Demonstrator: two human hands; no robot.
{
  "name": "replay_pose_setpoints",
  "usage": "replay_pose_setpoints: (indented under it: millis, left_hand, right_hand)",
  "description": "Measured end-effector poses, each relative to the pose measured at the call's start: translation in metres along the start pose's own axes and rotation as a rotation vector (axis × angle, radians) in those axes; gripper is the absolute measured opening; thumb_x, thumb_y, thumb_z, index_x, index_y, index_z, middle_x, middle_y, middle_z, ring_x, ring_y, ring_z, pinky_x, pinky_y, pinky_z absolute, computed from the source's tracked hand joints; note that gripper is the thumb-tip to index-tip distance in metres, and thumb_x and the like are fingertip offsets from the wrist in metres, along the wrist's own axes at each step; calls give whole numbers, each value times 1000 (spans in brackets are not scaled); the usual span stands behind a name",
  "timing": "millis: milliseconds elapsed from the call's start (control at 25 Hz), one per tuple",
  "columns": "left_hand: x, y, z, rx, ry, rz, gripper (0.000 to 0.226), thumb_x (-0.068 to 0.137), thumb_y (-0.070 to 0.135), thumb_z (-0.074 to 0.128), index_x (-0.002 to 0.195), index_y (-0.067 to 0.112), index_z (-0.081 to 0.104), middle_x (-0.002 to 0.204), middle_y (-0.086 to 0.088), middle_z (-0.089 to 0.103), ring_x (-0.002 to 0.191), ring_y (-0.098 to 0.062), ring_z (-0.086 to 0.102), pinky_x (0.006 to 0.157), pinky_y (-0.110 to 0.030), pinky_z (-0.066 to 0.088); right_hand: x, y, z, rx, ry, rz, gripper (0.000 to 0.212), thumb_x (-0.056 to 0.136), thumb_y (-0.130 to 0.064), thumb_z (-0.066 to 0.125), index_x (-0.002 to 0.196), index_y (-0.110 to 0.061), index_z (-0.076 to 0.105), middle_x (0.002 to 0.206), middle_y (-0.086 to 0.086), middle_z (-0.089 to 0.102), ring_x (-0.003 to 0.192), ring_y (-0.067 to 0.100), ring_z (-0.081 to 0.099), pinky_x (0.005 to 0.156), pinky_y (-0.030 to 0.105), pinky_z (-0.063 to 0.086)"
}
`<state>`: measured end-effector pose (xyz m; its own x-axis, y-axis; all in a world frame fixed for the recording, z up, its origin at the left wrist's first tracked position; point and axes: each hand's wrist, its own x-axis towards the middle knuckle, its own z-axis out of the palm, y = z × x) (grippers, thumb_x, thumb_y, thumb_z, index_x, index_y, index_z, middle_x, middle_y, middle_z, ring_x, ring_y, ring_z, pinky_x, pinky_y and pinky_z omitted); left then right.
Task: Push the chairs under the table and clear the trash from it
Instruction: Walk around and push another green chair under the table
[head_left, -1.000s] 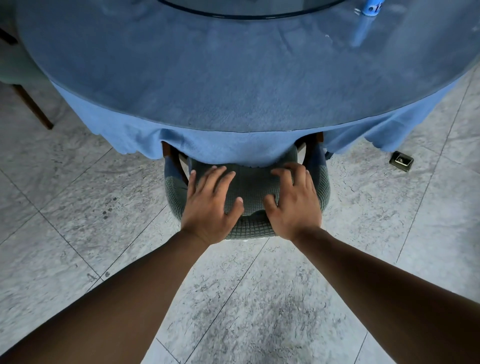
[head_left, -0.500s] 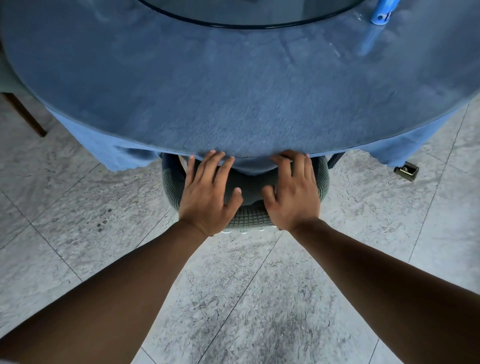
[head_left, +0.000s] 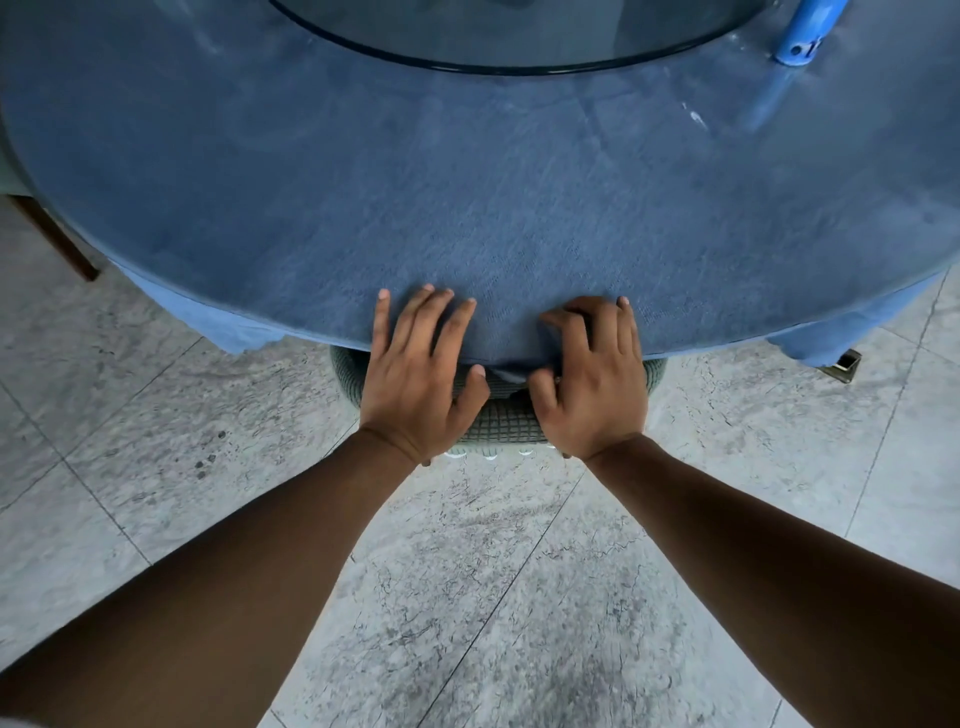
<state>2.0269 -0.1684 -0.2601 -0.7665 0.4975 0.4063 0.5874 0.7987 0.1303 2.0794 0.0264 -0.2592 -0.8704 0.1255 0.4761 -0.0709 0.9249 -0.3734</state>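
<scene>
Chair (head_left: 506, 415) gone further under the surface (head_left: 467, 208) since the earlier frame; only a rim of green woven back now showing past the blue cloth edge. Left hand (head_left: 418, 379) flat on the chair back, fingers straight, tips over the cloth; right hand (head_left: 592, 384) pressing beside it, fingers partly bent, gripping nothing evident. Chair-pushing step, seemingly near its end. Next, probably: lift off, then fetch the blue bottle (head_left: 805, 39) far right, likely trash.

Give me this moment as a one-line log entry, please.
left hand: flat on chair | right hand: on chair | chair: mostly under table
</scene>
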Motion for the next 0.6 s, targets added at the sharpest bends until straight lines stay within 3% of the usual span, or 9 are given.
replay_pose_setpoints:
  millis: [360, 600]
  left_hand:
    - [13, -23, 5, 39, 1, 47, 61, 95, 39, 37, 140, 1, 56, 140, -20, 56, 138, -38, 47, 119, -67, 18]
    - [20, -37, 6, 23, -1, 74, 57, 94, 39, 40, 133, 3, 63, 133, -16, 62, 129, -38, 55, 115, -68, 24]
  right_hand:
    - [17, -9, 12, -56, -21, 76, 43, 75, -31, 56, 111, -11, 66, 113, 15, 58, 109, 40, 52, 115, 54, 33]
    - [22, -18, 21, -122, 1, 161, 36, 73, -32, 56, 102, -13, 65, 107, 14, 58, 103, 39, 52, 101, 54, 41]
